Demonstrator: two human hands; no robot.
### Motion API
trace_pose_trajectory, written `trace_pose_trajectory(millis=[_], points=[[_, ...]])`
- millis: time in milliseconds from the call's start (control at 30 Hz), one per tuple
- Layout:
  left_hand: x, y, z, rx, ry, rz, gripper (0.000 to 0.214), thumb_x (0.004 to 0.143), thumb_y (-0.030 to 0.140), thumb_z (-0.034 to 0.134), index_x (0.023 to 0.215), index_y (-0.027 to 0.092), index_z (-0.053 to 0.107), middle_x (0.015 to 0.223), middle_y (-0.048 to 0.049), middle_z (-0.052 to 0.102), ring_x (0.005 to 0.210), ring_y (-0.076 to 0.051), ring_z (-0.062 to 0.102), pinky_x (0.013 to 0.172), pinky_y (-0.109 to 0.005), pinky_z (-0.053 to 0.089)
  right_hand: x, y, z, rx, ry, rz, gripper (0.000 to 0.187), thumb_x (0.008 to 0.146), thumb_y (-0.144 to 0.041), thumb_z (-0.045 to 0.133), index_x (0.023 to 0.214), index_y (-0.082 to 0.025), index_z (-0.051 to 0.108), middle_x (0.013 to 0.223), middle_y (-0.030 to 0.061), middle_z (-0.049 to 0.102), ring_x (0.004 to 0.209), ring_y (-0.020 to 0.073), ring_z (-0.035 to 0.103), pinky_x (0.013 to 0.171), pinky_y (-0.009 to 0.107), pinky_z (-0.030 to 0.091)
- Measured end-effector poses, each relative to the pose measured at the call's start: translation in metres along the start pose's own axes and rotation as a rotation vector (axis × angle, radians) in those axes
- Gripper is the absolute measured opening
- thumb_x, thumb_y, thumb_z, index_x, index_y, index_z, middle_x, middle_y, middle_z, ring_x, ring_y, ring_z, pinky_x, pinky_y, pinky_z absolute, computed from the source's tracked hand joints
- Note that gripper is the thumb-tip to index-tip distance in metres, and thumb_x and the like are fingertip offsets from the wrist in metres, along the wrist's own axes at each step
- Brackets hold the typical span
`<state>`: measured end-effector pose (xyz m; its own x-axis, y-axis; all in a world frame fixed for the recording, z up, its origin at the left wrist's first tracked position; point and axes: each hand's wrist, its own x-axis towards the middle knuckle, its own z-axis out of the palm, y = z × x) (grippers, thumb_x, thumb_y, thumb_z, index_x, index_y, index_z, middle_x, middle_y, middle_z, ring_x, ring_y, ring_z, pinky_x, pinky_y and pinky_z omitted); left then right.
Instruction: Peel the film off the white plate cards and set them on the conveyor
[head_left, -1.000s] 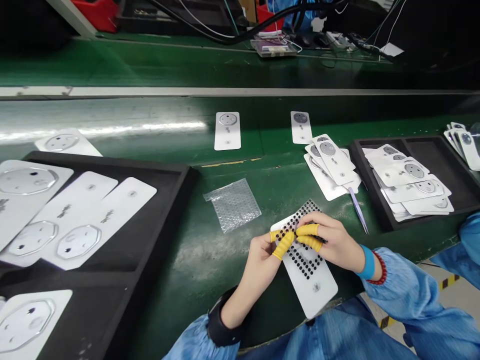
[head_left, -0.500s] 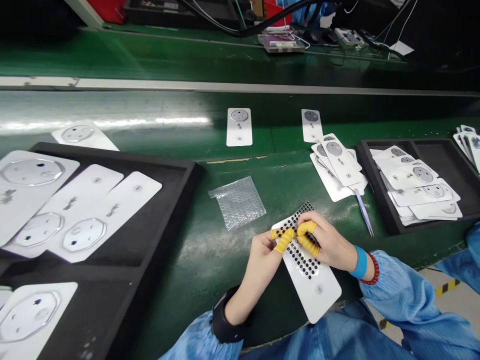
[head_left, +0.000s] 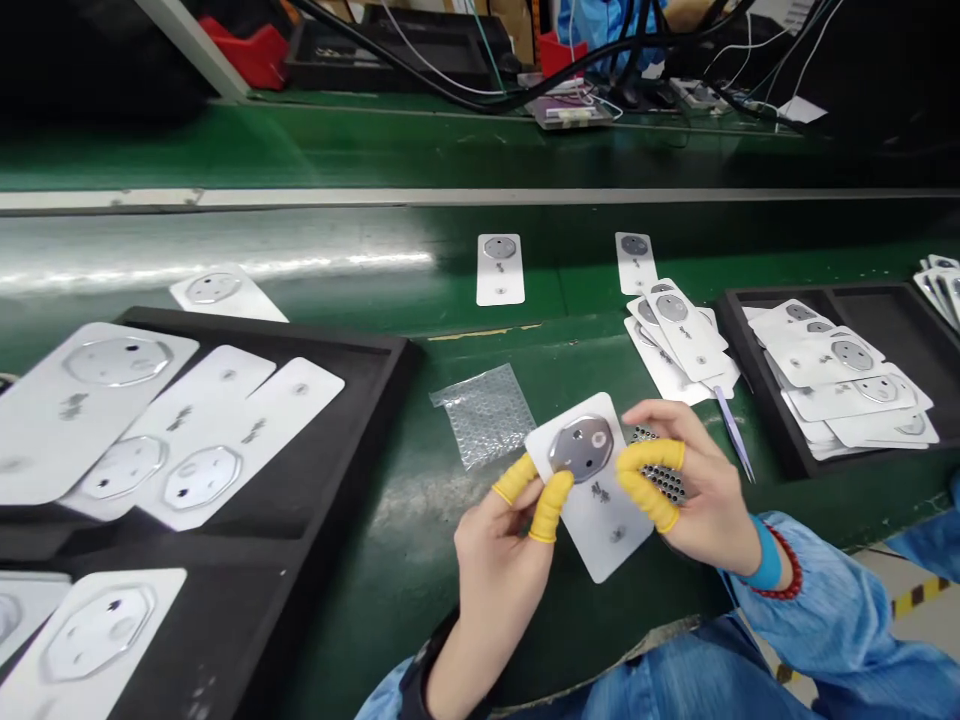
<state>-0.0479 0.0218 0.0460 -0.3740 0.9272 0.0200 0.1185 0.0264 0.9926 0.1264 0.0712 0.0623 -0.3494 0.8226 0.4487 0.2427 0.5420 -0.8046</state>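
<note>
head view, looking down at the green bench mat [head_left: 390, 610]. my left hand [head_left: 499, 585] and right hand [head_left: 701, 490] hold a white card [head_left: 611, 525] up off the mat, in front of my chest. the fingers of both hands are curled in, and yellow rubber finger cots [head_left: 550, 505] cover the ones pinching the card's side edges. the card is a smooth, stiff rectangle with rounded corners. its long axis tilts, with the end bearing a shiny metal disc [head_left: 581, 447] pointing away from me and slightly left. small dark characters sit below the disc, too small to read. a patch of black dots [head_left: 660, 477] shows beside the card under my right fingers; i cannot tell if it is part of the card.

a black foam tray [head_left: 262, 340] at lower left holds more cards [head_left: 202, 477]. another black tray [head_left: 739, 330] at right holds a stack of cards [head_left: 840, 385]. a loose pile of cards [head_left: 679, 335] lies upper right of my hands, with tweezers [head_left: 733, 432] just below it. a bubble wrap bag [head_left: 484, 415] lies just beyond my left hand.
</note>
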Motion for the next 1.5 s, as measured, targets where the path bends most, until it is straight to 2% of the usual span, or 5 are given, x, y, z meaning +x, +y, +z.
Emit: trace_pose_trajectory(millis=[500, 700, 900, 1200, 1500], points=[[-0.01, 0.006, 0.002, 0.146, -0.098, 0.442, 0.02, 0.08, 0.007, 0.06, 0.084, 0.023, 0.071, 0.054, 0.0043, 0.064, 0.041, -0.011, 0.053, 0.043, -0.02, 0.043, -0.001, -0.008, 0.019, 0.011, 0.024, 0.111, 0.011, 0.084, -0.016, 0.068, 0.087, -0.025, 0.062, 0.141, 0.0054, 0.037, 0.137, 0.0298, 0.037, 0.113, 0.052, 0.036], [-0.009, 0.009, 0.003, 0.127, -0.097, 0.542, 0.026, 0.078, 0.004, 0.06, 0.089, 0.023, 0.072, 0.052, 0.0051, 0.058, 0.04, -0.011, 0.049, 0.04, -0.021, 0.04, 0.004, -0.006, 0.015, 0.358, 0.003, 0.293, 0.043, 0.08, -0.02, 0.073, 0.109, -0.029, 0.042, 0.134, 0.009, 0.046, 0.12, 0.0231, 0.054, 0.094, 0.039, 0.054], [-0.008, 0.006, 0.004, 0.107, -0.107, 0.423, 0.015, 0.078, 0.006, 0.063, 0.076, 0.02, 0.07, 0.052, 0.0045, 0.062, 0.038, -0.01, 0.051, 0.041, -0.019, 0.042, 0.006, -0.007, 0.017, 0.54, -0.047, 0.42, 0.049, 0.079, -0.013, 0.074, 0.11, -0.03, 0.04, 0.087, -0.0036, 0.056, 0.07, 0.011, 0.064, 0.063, 0.023, 0.054], [-0.004, 0.012, 0.009, -0.209, -0.216, 0.052, 0.011, 0.079, 0.015, 0.071, 0.084, 0.024, 0.078, 0.056, 0.0063, 0.069, 0.046, -0.009, 0.062, 0.047, -0.013, 0.05, 0.008, -0.001, 0.013, 0.636, -0.079, 0.583, 0.044, 0.078, -0.023, 0.078, 0.105, -0.026, 0.043, 0.086, -0.0018, 0.063, 0.073, 0.0118, 0.065, 0.063, 0.023, 0.053], [-0.007, 0.012, 0.011, -0.162, -0.174, 0.117, 0.019, 0.074, 0.005, 0.07, 0.071, 0.023, 0.077, 0.057, 0.007, 0.071, 0.045, -0.006, 0.062, 0.048, -0.008, 0.048, 0.01, -0.005, 0.01, 0.454, -0.126, 0.544, 0.045, 0.076, -0.018, 0.077, 0.108, -0.025, 0.047, 0.091, -0.0018, 0.053, 0.073, 0.0101, 0.057, 0.065, 0.023, 0.049]])
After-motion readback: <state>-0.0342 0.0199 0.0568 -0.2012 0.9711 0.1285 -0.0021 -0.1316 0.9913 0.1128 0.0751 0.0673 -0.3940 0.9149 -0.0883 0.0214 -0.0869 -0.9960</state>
